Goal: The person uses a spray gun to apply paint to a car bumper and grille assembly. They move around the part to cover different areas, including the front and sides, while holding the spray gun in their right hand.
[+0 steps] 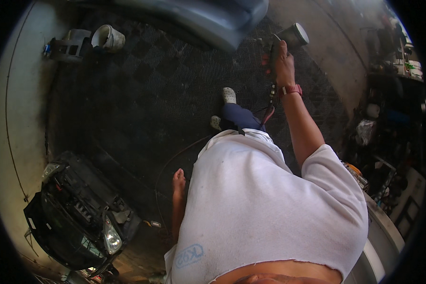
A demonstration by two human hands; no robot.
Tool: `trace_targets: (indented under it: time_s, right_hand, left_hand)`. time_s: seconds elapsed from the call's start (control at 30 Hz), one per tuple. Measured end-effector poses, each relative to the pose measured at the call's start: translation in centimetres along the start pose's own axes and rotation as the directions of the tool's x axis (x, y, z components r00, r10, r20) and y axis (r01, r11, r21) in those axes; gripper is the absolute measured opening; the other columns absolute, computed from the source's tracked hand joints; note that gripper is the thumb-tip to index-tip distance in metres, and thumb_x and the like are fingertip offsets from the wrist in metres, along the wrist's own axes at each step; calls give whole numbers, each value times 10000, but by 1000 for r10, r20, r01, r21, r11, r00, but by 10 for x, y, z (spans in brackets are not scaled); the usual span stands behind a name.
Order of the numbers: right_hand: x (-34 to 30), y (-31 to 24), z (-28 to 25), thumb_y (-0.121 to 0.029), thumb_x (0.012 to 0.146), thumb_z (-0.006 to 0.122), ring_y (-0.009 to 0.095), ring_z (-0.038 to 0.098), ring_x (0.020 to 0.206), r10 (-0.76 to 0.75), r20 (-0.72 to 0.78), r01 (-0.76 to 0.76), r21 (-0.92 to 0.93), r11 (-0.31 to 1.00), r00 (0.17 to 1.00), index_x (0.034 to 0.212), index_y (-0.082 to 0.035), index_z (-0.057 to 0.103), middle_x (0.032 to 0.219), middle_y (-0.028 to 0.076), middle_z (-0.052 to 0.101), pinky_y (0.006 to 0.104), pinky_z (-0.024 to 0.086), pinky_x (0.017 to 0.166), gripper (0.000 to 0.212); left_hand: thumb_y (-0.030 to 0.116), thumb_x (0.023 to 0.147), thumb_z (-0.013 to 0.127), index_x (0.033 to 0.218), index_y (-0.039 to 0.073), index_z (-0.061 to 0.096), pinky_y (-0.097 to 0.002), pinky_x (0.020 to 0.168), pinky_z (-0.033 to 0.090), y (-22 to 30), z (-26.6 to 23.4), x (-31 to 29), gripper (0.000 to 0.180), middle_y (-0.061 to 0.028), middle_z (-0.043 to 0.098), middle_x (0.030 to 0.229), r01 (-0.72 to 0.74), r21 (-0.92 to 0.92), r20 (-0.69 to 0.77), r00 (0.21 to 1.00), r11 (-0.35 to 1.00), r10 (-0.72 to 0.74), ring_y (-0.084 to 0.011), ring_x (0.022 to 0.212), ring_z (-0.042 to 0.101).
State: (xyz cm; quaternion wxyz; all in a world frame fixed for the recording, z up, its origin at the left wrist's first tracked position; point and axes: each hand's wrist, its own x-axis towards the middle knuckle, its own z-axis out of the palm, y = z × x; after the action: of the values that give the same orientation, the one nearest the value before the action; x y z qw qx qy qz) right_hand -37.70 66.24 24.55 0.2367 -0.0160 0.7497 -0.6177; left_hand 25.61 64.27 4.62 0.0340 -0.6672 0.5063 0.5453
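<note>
Hands (284, 65), two, one apparently holding spray gun (292, 38)

Dark tool cup (288, 39); white shirt (255, 203); red wristband (291, 90); navy trousers (241, 115); dark chequered floor (151, 94).

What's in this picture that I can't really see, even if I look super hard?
All in the head view:
The spray gun's grip: mostly covered by the right hand.
The dark panel's upper part: cut off by the top edge.
Whether the left hand holds anything: too small and dim.
What's in the clutter at right: too dark and blurry.
</note>
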Motion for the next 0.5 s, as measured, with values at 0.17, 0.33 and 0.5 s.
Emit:
trace_targets:
  time_s: [0.17, 0.33, 0.5]
  right_hand:
    - [5, 33, -9, -566, 1055, 400, 158, 678, 657, 56, -32, -57, -37, 998, 998, 1150, 1, 677, 809, 86, 705, 267, 496, 472, 638]
    - [-4, 52, -7, -547, 1066, 382, 126, 615, 576, 30, 18, -28, -110, 994, 999, 1139, 2, 676, 766, 67, 679, 252, 464, 459, 627]
    - [-35, 33, 11, -503, 1084, 360, 101, 588, 576, -17, 44, 22, -125, 992, 999, 1177, 1, 657, 736, 50, 649, 240, 443, 449, 592]
  left_hand:
    - [308, 1059, 554, 1193, 72, 657, -283, 820, 443, -31, -2, 5, 290, 19, 589, 1012, -154, -175, 41, 986, 973, 163, -110, 918, 531]
    - [287, 1070, 527, 1137, 60, 654, -294, 874, 437, -26, -26, 18, 268, 15, 600, 1051, 3, -149, 175, 984, 989, 23, -114, 974, 542]
    - [329, 1057, 557, 1212, 18, 639, -291, 860, 462, 14, -39, 37, 357, -35, 657, 1112, -56, 72, 108, 993, 996, 48, -126, 932, 571]
